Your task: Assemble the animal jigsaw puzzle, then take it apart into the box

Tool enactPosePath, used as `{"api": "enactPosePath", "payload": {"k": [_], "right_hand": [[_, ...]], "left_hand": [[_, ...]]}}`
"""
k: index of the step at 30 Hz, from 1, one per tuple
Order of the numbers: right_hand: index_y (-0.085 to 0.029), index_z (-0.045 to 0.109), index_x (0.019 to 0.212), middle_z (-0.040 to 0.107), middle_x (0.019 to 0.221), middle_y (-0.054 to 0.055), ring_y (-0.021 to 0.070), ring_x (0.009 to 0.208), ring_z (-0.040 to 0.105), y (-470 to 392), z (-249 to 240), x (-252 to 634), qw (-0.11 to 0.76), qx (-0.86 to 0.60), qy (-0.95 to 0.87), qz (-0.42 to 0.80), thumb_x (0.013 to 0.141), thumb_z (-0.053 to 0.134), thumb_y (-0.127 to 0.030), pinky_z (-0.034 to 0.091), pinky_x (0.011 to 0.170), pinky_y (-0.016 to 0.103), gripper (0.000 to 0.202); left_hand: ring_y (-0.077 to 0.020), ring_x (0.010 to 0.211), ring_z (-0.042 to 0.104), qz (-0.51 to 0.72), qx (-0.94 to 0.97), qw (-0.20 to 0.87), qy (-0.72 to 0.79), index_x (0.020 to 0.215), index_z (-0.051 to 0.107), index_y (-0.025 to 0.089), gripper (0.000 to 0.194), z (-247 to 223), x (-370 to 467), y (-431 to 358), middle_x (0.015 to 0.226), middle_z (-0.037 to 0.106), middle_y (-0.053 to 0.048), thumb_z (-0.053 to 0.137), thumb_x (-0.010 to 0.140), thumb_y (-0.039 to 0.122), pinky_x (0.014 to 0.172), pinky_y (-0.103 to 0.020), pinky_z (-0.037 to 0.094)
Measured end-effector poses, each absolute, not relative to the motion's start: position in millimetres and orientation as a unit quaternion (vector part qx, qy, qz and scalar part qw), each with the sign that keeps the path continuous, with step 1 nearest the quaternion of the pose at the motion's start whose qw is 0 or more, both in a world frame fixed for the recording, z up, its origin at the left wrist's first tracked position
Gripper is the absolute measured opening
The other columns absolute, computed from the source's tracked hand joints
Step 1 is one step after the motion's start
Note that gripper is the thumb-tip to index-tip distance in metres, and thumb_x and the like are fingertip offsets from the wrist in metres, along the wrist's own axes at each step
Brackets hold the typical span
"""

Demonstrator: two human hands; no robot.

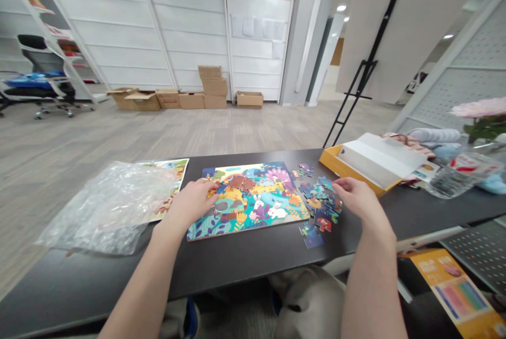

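Note:
A colourful jigsaw puzzle (253, 199) with rabbits and other animals lies on the black table (213, 270). On its left edge rests my left hand (195, 202), fingers curled and fingertips near the upper left part; whether a piece is under them cannot be made out. Loose puzzle pieces (322, 202) lie in a pile just right of the puzzle. My right hand (353, 196) is at the right side of this pile, thumb and fingertips pinched together; anything between them is too small to make out.
Clear plastic wrap (106, 207) partly covers a picture sheet (174, 186) on the left. An open yellow box (363, 162) stands at the back right, near a plastic bottle (462, 170) and flowers (482, 112). Another yellow box (454, 291) sits lower right.

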State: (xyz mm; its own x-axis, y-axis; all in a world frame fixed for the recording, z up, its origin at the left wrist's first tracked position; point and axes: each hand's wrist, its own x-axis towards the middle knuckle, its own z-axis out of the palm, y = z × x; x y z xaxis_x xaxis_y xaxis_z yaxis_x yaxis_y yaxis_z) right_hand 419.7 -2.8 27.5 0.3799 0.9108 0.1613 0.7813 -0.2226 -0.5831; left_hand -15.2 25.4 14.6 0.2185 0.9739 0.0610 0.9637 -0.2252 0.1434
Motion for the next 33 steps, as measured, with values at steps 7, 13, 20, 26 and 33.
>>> {"api": "enactPosePath", "payload": {"k": [7, 13, 20, 26, 33], "right_hand": [[-0.019, 0.076, 0.09, 0.078, 0.091, 0.01, 0.0233, 0.082, 0.071, 14.9, 50.1, 415.0, 0.239, -0.769, -0.587, 0.075, 0.083, 0.062, -0.026, 0.051, 0.074, 0.031, 0.018], [-0.019, 0.075, 0.095, 0.078, 0.096, 0.009, 0.0233, 0.088, 0.071, 30.2, 32.2, 401.8, 0.217, -0.771, -0.591, 0.097, 0.077, 0.073, -0.03, 0.051, 0.076, 0.03, 0.021], [-0.02, 0.072, 0.108, 0.074, 0.111, 0.012, 0.028, 0.099, 0.069, 28.8, 9.2, 380.2, 0.196, -0.735, -0.647, 0.055, 0.077, 0.074, -0.046, 0.05, 0.08, 0.034, 0.04], [-0.018, 0.074, 0.103, 0.073, 0.104, 0.012, 0.0283, 0.093, 0.069, 32.5, -1.7, 380.0, 0.151, -0.724, -0.672, 0.036, 0.072, 0.078, -0.043, 0.05, 0.077, 0.033, 0.04], [-0.017, 0.07, 0.113, 0.073, 0.112, 0.013, 0.0279, 0.097, 0.07, 30.7, -5.4, 384.7, 0.175, -0.716, -0.673, 0.054, 0.075, 0.075, -0.033, 0.053, 0.084, 0.036, 0.042]], "left_hand": [[-0.0308, 0.116, 0.065, 0.048, 0.767, 0.03, 0.639, 0.123, 0.069, 0.022, 0.042, 17.6, -9.5, 28.4, 0.132, 0.067, -0.012, 0.045, 0.092, 0.035, 0.103, -0.042, 0.049], [-0.0298, 0.115, 0.066, 0.045, 0.769, 0.025, 0.638, 0.124, 0.069, 0.024, 0.041, 15.7, -13.6, 30.8, 0.131, 0.067, -0.01, 0.045, 0.092, 0.035, 0.102, -0.042, 0.049], [-0.0286, 0.112, 0.067, 0.058, 0.773, 0.037, 0.631, 0.122, 0.071, 0.024, 0.041, 14.6, -16.3, 33.2, 0.128, 0.069, -0.01, 0.046, 0.092, 0.036, 0.102, -0.04, 0.049], [-0.0275, 0.115, 0.067, 0.041, 0.771, 0.034, 0.635, 0.124, 0.07, 0.025, 0.042, 15.0, -15.9, 34.7, 0.135, 0.065, -0.008, 0.045, 0.093, 0.036, 0.102, -0.04, 0.05], [-0.0255, 0.117, 0.066, 0.026, 0.771, 0.029, 0.635, 0.124, 0.07, 0.025, 0.041, 20.6, -11.8, 30.7, 0.137, 0.066, -0.006, 0.044, 0.094, 0.033, 0.105, -0.037, 0.048]]}}
